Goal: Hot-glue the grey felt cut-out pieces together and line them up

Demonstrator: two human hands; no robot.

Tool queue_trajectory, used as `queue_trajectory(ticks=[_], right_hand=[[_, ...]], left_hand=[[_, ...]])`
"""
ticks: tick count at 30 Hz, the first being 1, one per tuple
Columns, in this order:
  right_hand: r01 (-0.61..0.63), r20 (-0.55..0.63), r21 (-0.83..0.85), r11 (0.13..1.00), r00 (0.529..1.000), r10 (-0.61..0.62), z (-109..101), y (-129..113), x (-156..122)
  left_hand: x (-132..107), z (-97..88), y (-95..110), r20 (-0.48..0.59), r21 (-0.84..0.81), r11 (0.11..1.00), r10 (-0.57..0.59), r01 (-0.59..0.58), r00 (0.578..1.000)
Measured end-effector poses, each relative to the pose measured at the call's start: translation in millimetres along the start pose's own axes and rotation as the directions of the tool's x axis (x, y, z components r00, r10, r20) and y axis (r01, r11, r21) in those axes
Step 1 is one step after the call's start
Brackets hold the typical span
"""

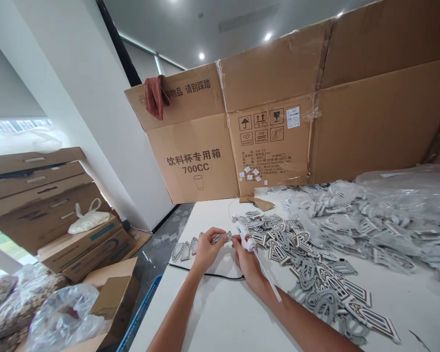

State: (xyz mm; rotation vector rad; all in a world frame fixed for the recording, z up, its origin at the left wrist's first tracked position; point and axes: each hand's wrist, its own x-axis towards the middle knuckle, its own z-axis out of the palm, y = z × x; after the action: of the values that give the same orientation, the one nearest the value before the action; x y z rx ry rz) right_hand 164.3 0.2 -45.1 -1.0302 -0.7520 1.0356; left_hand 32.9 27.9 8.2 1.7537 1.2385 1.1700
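Near the table's far left part, my left hand [206,250] is closed, pinching a small grey cut-out piece [217,238] between thumb and fingers. Close beside it, my right hand [245,258] is closed around a white hot glue gun [245,236], its handle mostly hidden. A long white glue stick [268,276] sticks out of the gun's back end, over my right forearm. My right fingertips meet the piece's right end; whether they grip it I cannot tell. Several grey arch-shaped pieces [185,250] lie in a row left of my left hand.
A heap of grey, brown-edged cut-outs [308,266] spreads to my right, with clear plastic bags of more pieces [374,210] behind. A black cable [223,276] crosses the white table [220,322]. Tall cardboard [271,112] walls the back; an open box [119,298] stands at left.
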Motion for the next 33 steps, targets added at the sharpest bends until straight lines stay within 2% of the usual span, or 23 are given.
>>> queue_trajectory(ticks=[4,9,11,14,17,22,24,26,28,30,32,33], right_hand=[[-0.083,0.094,0.074,0.994,0.993,0.076,-1,2,3],[-0.090,0.103,0.064,0.994,0.991,0.083,-2,4,2],[-0.076,0.095,0.043,0.996,0.993,0.072,-2,4,1],[-0.087,0.078,0.045,0.995,0.994,0.083,-1,4,1],[-0.122,0.071,0.073,0.990,0.991,0.116,0,4,2],[-0.121,0.075,0.088,0.989,0.991,0.115,0,9,4],[-0.104,0.075,0.086,0.991,0.992,0.098,-1,11,5],[-0.091,0.067,0.077,0.993,0.994,0.086,-2,12,5],[-0.078,0.048,0.063,0.995,0.996,0.076,-2,10,4],[-0.072,0.028,0.061,0.996,0.997,0.071,-2,6,3],[-0.068,0.012,0.064,0.996,0.998,0.067,-3,1,2],[-0.065,0.004,0.060,0.996,0.998,0.065,-3,-2,1]], left_hand=[[-1,-1.1,1,-0.007,0.206,0.974,0.097,-0.094,0.995],[-1,-7.5,-4,0.056,0.371,0.889,0.267,-0.268,0.962],[0,-9.0,-5,0.070,0.410,0.862,0.295,-0.297,0.953],[1,-9.7,-5,0.032,0.385,0.886,0.266,-0.257,0.963],[3,-10.5,-6,-0.087,0.275,0.950,0.181,-0.151,0.980],[8,-12.8,-13,-0.284,0.143,0.989,0.062,-0.022,0.957],[9,-13.3,-15,-0.324,0.131,0.991,0.055,-0.013,0.945],[9,-13.5,-14,-0.340,0.117,0.992,0.093,-0.056,0.936],[8,-13.2,-10,-0.271,0.109,0.987,0.141,-0.115,0.952],[4,-11.9,-7,-0.077,0.150,0.974,0.182,-0.169,0.980],[0,-9.4,-5,0.121,0.256,0.941,0.198,-0.223,0.973],[-2,-7.9,-5,0.176,0.324,0.913,0.199,-0.248,0.964]])
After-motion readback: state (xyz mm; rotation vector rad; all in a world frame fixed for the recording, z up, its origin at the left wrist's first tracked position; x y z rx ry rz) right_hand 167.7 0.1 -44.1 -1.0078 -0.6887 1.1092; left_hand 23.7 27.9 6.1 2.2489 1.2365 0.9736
